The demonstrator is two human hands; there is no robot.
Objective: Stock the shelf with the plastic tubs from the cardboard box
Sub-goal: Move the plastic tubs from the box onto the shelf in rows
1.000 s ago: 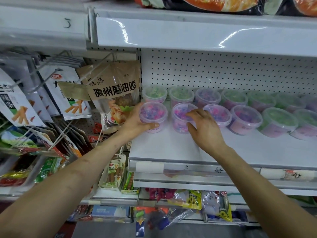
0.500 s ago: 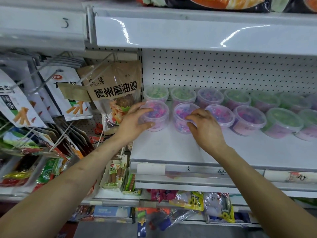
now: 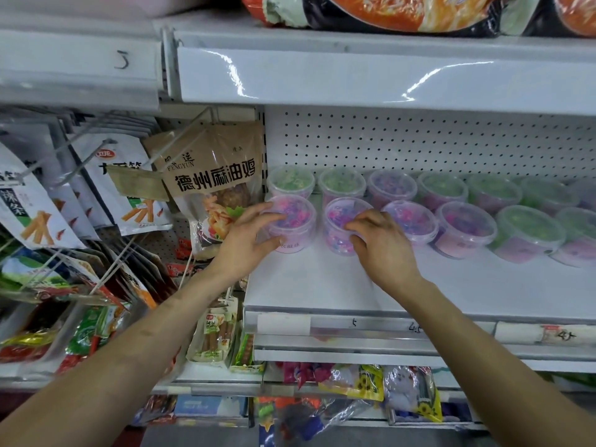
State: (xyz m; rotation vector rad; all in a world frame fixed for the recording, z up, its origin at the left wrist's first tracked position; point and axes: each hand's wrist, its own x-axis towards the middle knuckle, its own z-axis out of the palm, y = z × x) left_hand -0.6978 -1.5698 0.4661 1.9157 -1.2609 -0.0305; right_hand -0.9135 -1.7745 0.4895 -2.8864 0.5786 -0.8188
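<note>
**Seat both front tubs squarely, then let go**

Your left grip [image 3: 248, 243] curls round the pink tub [image 3: 293, 221], thumb low on its wall and fingers over the lid rim. Your right grip [image 3: 383, 250] pinches the neighbouring tub [image 3: 340, 229] the same way. Both seem to rest on the shelf [image 3: 322, 285], though your thumbs partly hide their bases. Slide them against the back row [image 3: 342, 183] beyond your fingertips, close the gap between them, then lift off straight.
</note>
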